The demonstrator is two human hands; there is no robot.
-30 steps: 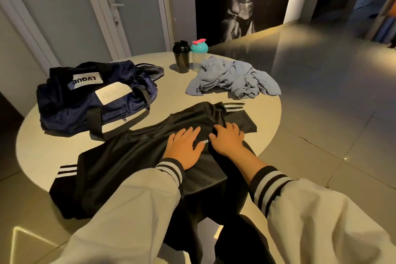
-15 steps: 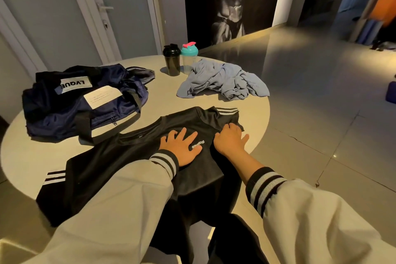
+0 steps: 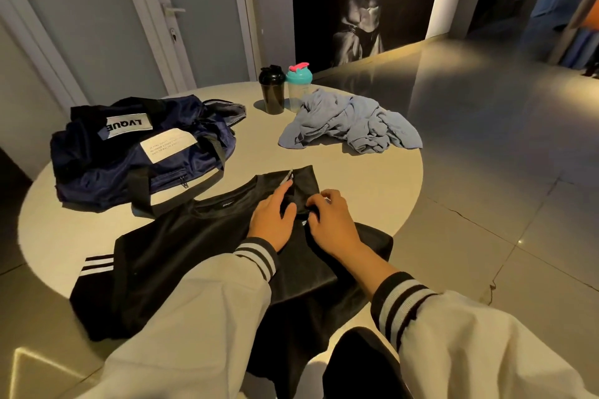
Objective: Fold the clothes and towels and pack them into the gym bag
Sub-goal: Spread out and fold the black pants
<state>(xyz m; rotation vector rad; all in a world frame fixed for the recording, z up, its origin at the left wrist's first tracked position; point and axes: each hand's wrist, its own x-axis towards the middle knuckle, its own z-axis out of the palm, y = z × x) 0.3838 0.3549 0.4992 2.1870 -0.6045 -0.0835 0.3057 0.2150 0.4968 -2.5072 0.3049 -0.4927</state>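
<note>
Left of the fingers and farther off, the navy bag (image 3: 129, 152) lies on the round table (image 3: 372, 178), close beside the black shirt (image 3: 181, 256) spread under both hands. The left hand (image 3: 272, 220) lies flat on the shirt's chest, fingers straight and close together, pressing the cloth. Just right of it, the right hand (image 3: 330, 223) curls its fingers and pinches the edge of the folded-in sleeve. Beyond the fingertips stand a black shaker (image 3: 272, 92) and a teal-lidded shaker (image 3: 298, 84), with a crumpled blue towel (image 3: 350, 123) right of them, apart from the shirt.

Round beige table (image 3: 372, 178), glossy tiled floor (image 3: 486, 172), grey door (image 3: 207, 10).
</note>
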